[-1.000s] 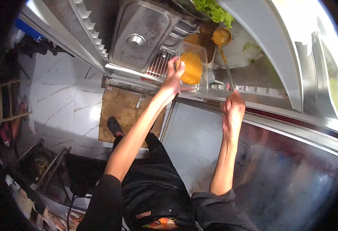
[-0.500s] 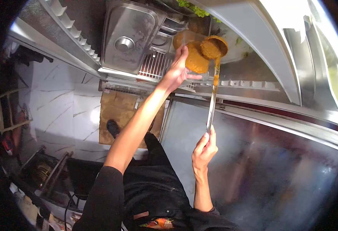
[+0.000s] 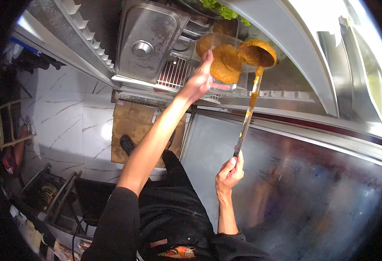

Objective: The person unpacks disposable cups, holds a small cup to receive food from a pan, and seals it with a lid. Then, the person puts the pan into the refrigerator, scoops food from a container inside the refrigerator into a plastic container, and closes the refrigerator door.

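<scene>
My left hand point(image 3: 199, 79) is closed round the near side of a clear plastic container point(image 3: 235, 89), held up at the fridge opening. Thick orange-brown sauce point(image 3: 225, 64) sits in it. My right hand point(image 3: 229, 175) grips the lower end of a long metal handle, part of a ladle point(image 3: 242, 135). The ladle's bowl point(image 3: 265, 56) is coated with the same sauce and is tipped at the container's right side, with sauce joining the two. More sauce runs down the upper handle. Behind the container, a second round mass of sauce point(image 3: 203, 45) is partly hidden.
A lidded steel pan point(image 3: 149, 43) stands left of the container, beside a white wire rack point(image 3: 172, 75). Green lettuce point(image 3: 225, 12) lies at the back. A curved white panel point(image 3: 302, 48) rises at the right. Below it is an open steel door point(image 3: 304, 182). Cardboard point(image 3: 132, 117) covers the floor underfoot.
The ladle's bowl has moved right and tilted over, away from the container's middle. More sauce shows in the container. My right hand has dropped slightly; the left has barely moved.
</scene>
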`<state>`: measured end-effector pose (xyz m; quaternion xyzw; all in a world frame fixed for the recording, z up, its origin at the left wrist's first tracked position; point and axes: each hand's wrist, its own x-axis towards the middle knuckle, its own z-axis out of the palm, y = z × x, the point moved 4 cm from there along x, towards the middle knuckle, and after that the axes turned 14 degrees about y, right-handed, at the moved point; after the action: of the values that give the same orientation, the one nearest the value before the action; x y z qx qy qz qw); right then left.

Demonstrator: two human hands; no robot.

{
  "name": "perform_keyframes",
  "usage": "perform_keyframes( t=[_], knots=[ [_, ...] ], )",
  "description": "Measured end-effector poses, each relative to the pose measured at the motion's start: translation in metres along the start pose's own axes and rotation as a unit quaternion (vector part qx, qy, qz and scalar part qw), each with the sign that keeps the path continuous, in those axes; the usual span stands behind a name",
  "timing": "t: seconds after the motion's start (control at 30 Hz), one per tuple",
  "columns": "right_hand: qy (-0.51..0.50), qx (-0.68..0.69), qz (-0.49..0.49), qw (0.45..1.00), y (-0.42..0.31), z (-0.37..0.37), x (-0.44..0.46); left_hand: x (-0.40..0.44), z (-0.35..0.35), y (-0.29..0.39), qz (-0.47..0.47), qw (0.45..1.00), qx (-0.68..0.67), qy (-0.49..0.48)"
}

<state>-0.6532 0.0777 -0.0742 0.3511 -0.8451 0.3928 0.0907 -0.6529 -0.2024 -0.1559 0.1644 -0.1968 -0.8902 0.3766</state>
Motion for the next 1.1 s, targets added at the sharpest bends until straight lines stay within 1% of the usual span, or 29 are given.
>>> perform_keyframes(
  t=[0.07,0.1,0.13,0.2,0.27,0.37,0.4,0.47,0.5,0.57,0.63,0.67,0.77,0.8,0.87,0.9,0.97,1.0,1.07,1.1],
  knots=[
    [-0.002,-0.012,-0.022,1.000,0.008,0.003,-0.005,0.000,0.003,0.002,-0.013,1.000,-0.009,-0.003],
    [-0.029,-0.016,-0.010,0.999,0.011,0.006,-0.006,0.000,0.003,0.002,-0.016,1.000,-0.005,0.003],
    [-0.030,-0.017,-0.017,0.999,0.013,0.006,-0.007,0.000,0.003,0.002,-0.019,1.000,-0.001,0.008],
    [-0.035,-0.017,-0.033,0.999,0.014,0.009,-0.008,-0.003,0.003,0.006,-0.012,1.000,0.012,0.016],
    [-0.008,-0.006,-0.026,1.000,0.011,0.007,-0.012,-0.009,0.002,0.008,0.004,0.999,0.027,0.023],
    [0.014,-0.001,-0.025,1.000,0.009,0.001,-0.011,-0.011,0.000,0.009,-0.008,0.999,0.026,0.031],
    [0.018,0.001,-0.026,0.999,0.008,0.000,-0.009,-0.010,-0.002,0.007,-0.013,1.000,0.005,0.015],
    [0.011,0.035,-0.003,0.999,0.006,0.002,-0.006,-0.011,-0.004,0.007,-0.020,0.999,-0.036,-0.018],
    [0.007,0.053,0.009,0.999,0.005,0.003,-0.005,-0.012,-0.005,0.009,-0.014,0.999,-0.030,-0.016],
    [-0.011,0.109,0.092,0.990,0.001,0.002,-0.003,-0.016,-0.008,0.008,-0.003,1.000,-0.018,-0.010],
    [-0.035,0.162,0.190,0.968,-0.005,-0.003,0.002,-0.018,-0.015,0.006,-0.012,1.000,-0.015,0.000],
    [-0.045,0.191,0.213,0.957,-0.010,-0.006,0.008,-0.019,-0.020,0.005,-0.016,1.000,-0.014,0.004],
    [-0.068,0.266,0.274,0.922,-0.022,-0.015,0.027,-0.030,-0.034,0.007,-0.016,0.996,0.053,0.067],
    [-0.074,0.287,0.294,0.909,-0.024,-0.017,0.034,-0.033,-0.039,0.004,-0.031,0.997,0.037,0.064],
    [-0.089,0.292,0.314,0.899,-0.038,-0.016,0.052,-0.043,-0.048,0.002,-0.061,0.996,0.004,0.059],
    [-0.102,0.290,0.310,0.899,-0.041,-0.011,0.062,-0.053,-0.051,0.004,-0.055,0.995,0.029,0.078],
    [-0.130,0.289,0.301,0.900,-0.047,0.005,0.084,-0.078,-0.059,0.002,-0.071,0.995,0.012,0.072],
    [-0.142,0.301,0.281,0.900,-0.041,0.020,0.094,-0.090,-0.066,-0.003,-0.077,0.995,0.005,0.070],
    [-0.162,0.270,0.254,0.914,-0.010,0.064,0.120,-0.116,-0.085,-0.017,-0.114,0.985,-0.040,0.119],
    [-0.134,0.296,0.275,0.905,0.002,0.092,0.136,-0.131,-0.087,-0.014,-0.082,0.987,-0.004,0.140]
  ],
)
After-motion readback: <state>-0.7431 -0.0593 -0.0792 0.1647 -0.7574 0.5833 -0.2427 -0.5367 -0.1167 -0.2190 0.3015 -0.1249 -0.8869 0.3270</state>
